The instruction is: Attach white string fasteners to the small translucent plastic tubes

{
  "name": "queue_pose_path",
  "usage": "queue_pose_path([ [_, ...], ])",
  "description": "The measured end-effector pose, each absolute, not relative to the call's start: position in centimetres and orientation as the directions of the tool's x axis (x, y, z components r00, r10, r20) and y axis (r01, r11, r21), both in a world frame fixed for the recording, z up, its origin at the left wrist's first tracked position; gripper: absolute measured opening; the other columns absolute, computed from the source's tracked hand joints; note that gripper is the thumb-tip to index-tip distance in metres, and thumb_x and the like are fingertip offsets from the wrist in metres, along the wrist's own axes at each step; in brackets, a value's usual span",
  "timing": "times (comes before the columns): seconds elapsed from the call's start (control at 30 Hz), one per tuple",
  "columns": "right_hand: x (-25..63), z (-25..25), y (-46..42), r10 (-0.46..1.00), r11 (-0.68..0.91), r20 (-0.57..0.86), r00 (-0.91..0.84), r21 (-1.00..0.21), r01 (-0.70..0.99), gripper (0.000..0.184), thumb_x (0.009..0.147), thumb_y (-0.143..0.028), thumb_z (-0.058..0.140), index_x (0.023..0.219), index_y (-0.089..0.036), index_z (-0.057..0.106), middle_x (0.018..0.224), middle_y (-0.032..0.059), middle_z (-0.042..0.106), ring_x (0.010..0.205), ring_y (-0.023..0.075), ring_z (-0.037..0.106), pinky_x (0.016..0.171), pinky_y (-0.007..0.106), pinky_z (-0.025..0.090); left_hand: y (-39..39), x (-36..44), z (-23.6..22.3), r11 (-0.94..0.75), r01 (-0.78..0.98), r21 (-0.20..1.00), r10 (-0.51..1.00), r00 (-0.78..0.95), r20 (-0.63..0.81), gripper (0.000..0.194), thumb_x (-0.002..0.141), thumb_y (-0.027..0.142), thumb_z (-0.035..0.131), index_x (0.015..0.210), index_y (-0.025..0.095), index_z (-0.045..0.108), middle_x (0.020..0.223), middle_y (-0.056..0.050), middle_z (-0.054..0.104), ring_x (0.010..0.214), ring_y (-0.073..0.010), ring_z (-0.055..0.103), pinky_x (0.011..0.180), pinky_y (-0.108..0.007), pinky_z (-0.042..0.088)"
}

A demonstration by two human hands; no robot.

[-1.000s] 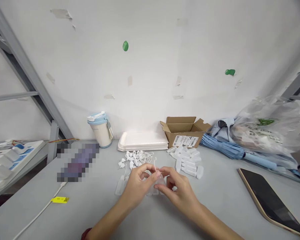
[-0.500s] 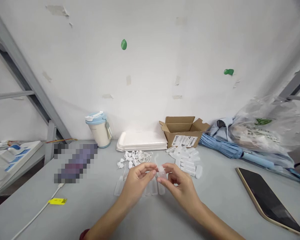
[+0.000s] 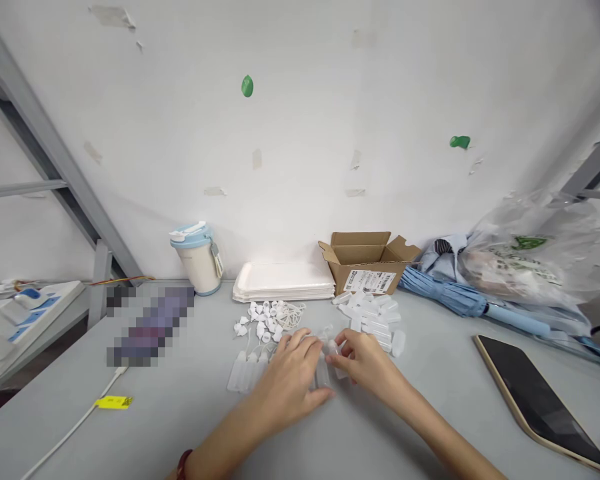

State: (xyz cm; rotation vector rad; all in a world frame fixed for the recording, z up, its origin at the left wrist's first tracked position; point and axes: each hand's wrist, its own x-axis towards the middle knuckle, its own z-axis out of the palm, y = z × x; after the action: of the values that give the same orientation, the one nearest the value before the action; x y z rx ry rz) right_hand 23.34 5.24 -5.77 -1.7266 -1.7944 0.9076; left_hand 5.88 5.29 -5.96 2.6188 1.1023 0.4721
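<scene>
Small translucent plastic bottles (image 3: 241,375) lie side by side in a row on the table, with thin cords at their tops. My left hand (image 3: 293,373) is spread palm down over the right part of the row, hiding several of them. At the row's right end, my right hand (image 3: 363,360) pinches one more translucent bottle (image 3: 336,357) close to the tabletop. White caps with cords (image 3: 270,317) are heaped behind my left hand. Past my right hand is a pile of loose translucent bottles (image 3: 377,323).
Behind the caps is a stack of white foam trays (image 3: 285,280), beside an open cardboard box (image 3: 360,260). A blue-lidded tumbler (image 3: 199,263) stands at back left. A phone (image 3: 535,393) lies at right, below a folded blue umbrella (image 3: 445,293). A white cable (image 3: 80,427) crosses the left side.
Both hands have come down from holding a bottle together above the row. The left has let go and spread over the row; the right has lowered the bottle to the row's right end.
</scene>
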Motion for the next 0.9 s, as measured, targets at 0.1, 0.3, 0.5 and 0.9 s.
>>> queue_pose_path([
  [0.1,23.1,-6.1,5.2,0.987,-0.043,-0.134,-0.088,-0.747,0.663,0.014,0.074,-0.029,0.054,0.079,-0.016,0.051,0.062,-0.0002,0.059,0.038,0.0096,0.048,0.042,0.022,0.035,5.4,5.8,-5.9,-0.681,0.641,0.353,0.723,0.665,0.187,0.042,0.073,0.03,0.067,0.11,0.016,0.052,0.114,-0.008,0.057,0.12,-0.03,0.037,0.099,-0.046,0.032],
  [0.3,22.7,-6.3,5.2,0.99,-0.031,-0.119,-0.078,-0.716,0.697,0.013,0.074,-0.029,0.053,0.07,-0.017,0.049,0.061,0.0004,0.058,0.043,0.0109,0.051,0.044,0.022,0.034,5.4,5.7,-5.8,-0.678,0.646,0.35,0.727,0.66,0.19,0.036,0.072,0.027,0.067,0.104,0.017,0.054,0.108,-0.007,0.058,0.115,-0.0285,0.041,0.098,-0.045,0.033],
  [0.5,22.4,-5.9,4.9,0.984,0.029,-0.108,-0.141,-0.682,0.73,0.023,0.076,-0.032,0.051,0.058,-0.018,0.046,0.055,-0.0002,0.054,0.05,0.0123,0.051,0.047,0.022,0.031,5.3,5.5,-5.7,-0.67,0.65,0.359,0.732,0.659,0.171,0.037,0.072,0.027,0.067,0.104,0.017,0.053,0.108,-0.007,0.058,0.115,-0.0285,0.04,0.096,-0.045,0.034],
  [0.9,24.5,-4.5,5.3,0.928,0.046,-0.246,-0.28,-0.669,0.742,0.037,0.057,-0.023,0.069,0.092,-0.015,0.063,0.08,0.002,0.061,0.07,0.016,0.055,0.057,0.023,0.038,5.0,6.1,-6.4,-0.726,0.603,0.331,0.683,0.687,0.246,0.044,0.074,0.032,0.065,0.112,0.016,0.048,0.112,-0.008,0.056,0.115,-0.0282,0.04,0.095,-0.043,0.036],
])
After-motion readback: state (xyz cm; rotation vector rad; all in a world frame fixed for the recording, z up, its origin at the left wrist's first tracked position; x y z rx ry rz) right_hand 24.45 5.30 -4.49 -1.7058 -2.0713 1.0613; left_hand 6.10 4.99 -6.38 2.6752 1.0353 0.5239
